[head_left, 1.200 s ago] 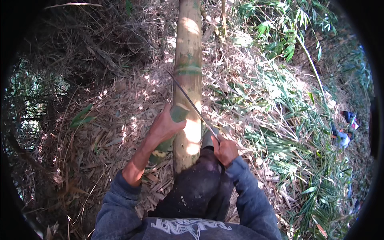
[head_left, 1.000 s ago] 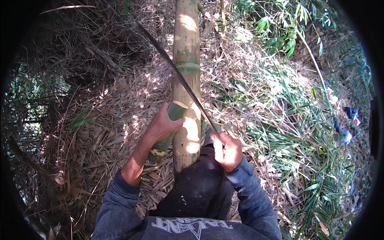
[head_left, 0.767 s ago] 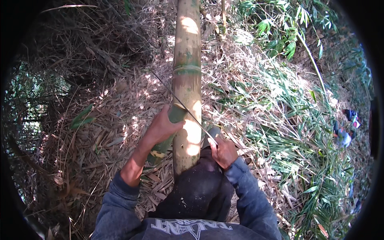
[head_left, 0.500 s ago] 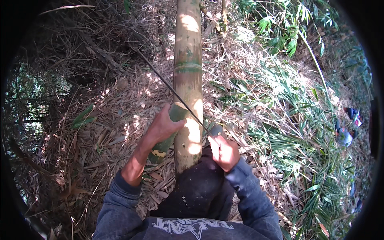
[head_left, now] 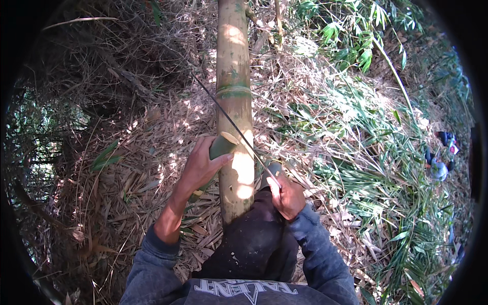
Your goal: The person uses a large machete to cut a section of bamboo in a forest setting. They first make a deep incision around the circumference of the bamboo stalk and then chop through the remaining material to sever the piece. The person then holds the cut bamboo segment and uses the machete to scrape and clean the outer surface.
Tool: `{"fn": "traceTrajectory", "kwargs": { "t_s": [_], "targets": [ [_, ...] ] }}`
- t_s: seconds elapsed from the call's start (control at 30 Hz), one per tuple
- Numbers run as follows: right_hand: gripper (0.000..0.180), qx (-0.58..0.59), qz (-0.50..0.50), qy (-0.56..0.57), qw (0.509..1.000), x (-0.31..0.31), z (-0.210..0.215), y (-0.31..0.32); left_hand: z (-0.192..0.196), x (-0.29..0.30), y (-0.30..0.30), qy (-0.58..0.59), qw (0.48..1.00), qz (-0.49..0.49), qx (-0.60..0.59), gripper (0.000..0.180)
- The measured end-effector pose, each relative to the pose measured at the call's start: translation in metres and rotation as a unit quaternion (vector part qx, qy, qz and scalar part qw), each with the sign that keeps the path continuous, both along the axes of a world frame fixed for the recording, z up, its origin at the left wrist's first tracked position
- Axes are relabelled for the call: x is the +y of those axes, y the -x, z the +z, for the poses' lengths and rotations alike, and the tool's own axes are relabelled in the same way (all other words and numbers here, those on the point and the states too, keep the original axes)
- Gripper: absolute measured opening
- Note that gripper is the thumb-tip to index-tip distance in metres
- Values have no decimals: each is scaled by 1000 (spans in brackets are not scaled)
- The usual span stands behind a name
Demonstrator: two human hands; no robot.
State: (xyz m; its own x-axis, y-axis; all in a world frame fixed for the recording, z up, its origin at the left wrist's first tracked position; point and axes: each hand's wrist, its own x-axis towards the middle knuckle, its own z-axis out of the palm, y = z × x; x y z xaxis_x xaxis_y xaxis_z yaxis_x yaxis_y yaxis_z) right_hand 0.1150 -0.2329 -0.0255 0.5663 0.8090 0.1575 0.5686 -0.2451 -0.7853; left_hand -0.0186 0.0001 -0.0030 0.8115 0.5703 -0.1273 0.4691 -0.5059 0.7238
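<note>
A thick tan bamboo pole (head_left: 235,114) runs from the far edge down to my knee. My left hand (head_left: 202,161) is closed around a shorter green bamboo piece (head_left: 221,147), whose pale slanted cut end (head_left: 230,138) faces up, against the pole. Its lower part is partly hidden behind my wrist. My right hand (head_left: 288,198), right of the pole, is closed on the handle of a long, thin, dark blade (head_left: 223,113), seen nearly edge-on. The blade slants across the pole toward the far left, passing close by the green piece's cut end; contact cannot be made out.
Dry leaves (head_left: 147,188) and twigs cover the ground. Tangled dry branches (head_left: 127,61) lie far left, and cut green leaves (head_left: 351,178) are heaped on the right. My dark-trousered knee (head_left: 254,239) is at the pole's near end. Coloured items (head_left: 442,162), unclear, sit far right.
The blade has drawn back toward me, its far tip now nearer. The green piece has turned slightly, showing more of its pale cut end. Both hands keep their grip.
</note>
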Motion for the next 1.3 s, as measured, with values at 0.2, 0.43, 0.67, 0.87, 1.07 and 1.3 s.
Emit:
{"fn": "traceTrajectory", "kwargs": {
  "t_s": [0.2, 0.43, 0.67, 0.87, 1.07, 1.3],
  "targets": [
    [14, 6, 13, 9, 1000, 12, 6, 4, 1, -11, -9, 53, 996, 58, 40, 56],
    [15, -9, 65, 150, 986, 16, -22, -10, 8, -5, -15, 59, 995, 51, 66, 53],
    [11, 53, 10, -80, 995, 19, 14, 7, -6, 4, -9, 77, 996, 26, 40, 56],
    [15, -28, 33, 153, 987, 11, -41, -12, 4, 0, -14, 107, 993, 40, 18, 56],
    [12, 12, 19, 47, 999, 7, -9, -12, -6, 2, 2, 58, 998, 2, -11, 60],
    [15, -41, 11, 37, 998, -3, -19, -8, -10, 0, 9, 66, 997, 3, -38, 66]
  ]
}}
